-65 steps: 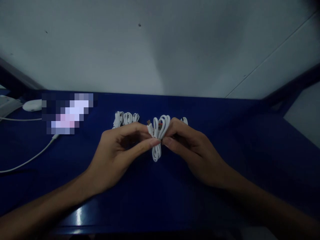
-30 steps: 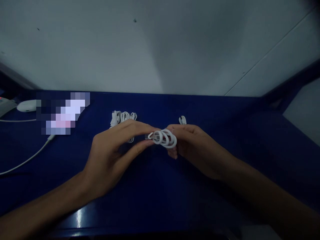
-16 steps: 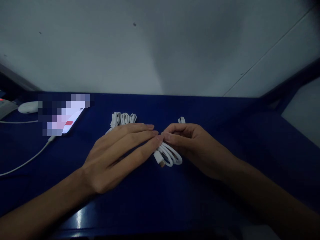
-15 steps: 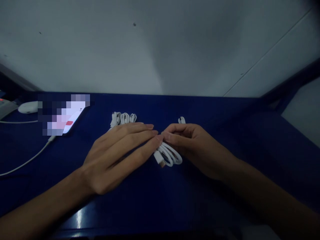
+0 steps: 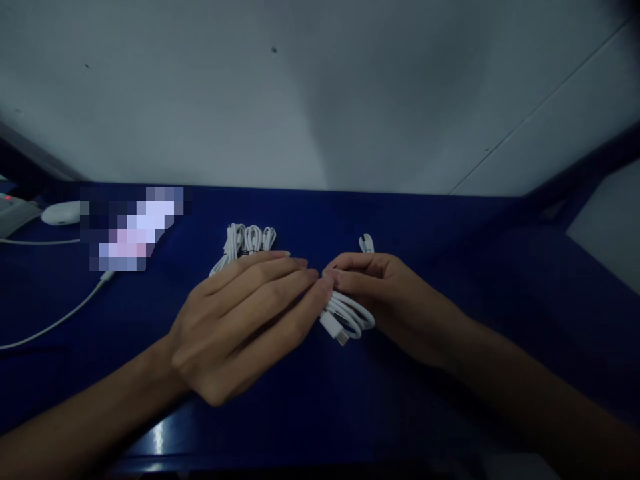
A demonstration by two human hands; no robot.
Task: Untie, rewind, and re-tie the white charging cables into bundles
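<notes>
A looped white USB cable (image 5: 353,313) is held between my two hands over the blue table, its plug pointing toward me. My left hand (image 5: 250,320) is closed on the bundle, thumb on top and fingers stretched alongside, hiding its middle. The fingertips of my right hand (image 5: 380,287) pinch at the bundle close to the left fingertips; what exactly they grip there is hidden. Several coiled white cables (image 5: 250,239) with dark ties lie behind my left hand. Past my right hand a white cable end (image 5: 367,243) shows.
The blue table (image 5: 320,413) meets a pale wall (image 5: 200,100) at the back. To the left lies a blurred-out phone (image 5: 145,230) with a white charging cord (image 5: 65,333) plugged in. A white rounded object (image 5: 63,213) sits beyond it, beside a white block with a red light (image 5: 15,213).
The cable bundle and its plug have moved slightly right and toward me, with the plug turned a little. My left hand has shifted slightly along with it. My right hand stays almost in place.
</notes>
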